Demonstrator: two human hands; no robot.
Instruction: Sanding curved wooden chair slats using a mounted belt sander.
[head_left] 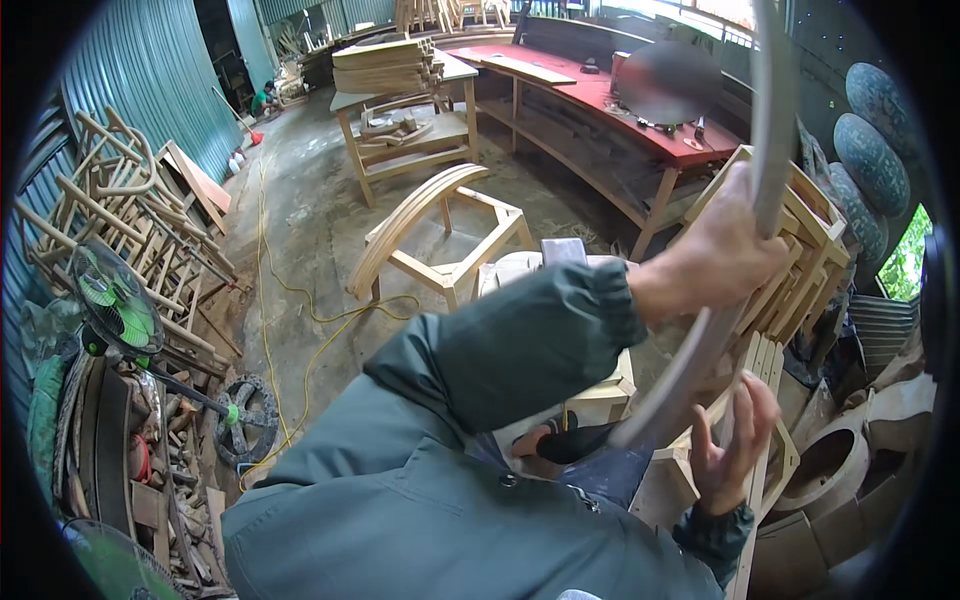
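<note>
My left hand (712,252) reaches across to the right, its fingers wrapped round a long, curved wooden strip (775,120). The strip runs upright from the top edge of the view down to near my lap, and its lower end is blurred. Below and to the right, my right hand (738,440) is raised close to the strip. Its fingers are apart and nothing is in them. Behind that hand stand pale wooden slats (762,375). Beyond my left forearm is a wooden frame (490,245) with curved strips (425,220) resting on it.
Stacked wooden frames (805,245) stand at the right, beside a round hollow piece (825,465). A red-topped workbench (650,130) and a table of stacked wood (390,70) lie ahead. Yellow cord (300,395) crosses the floor; chair frames (140,200) and a fan (115,300) are left.
</note>
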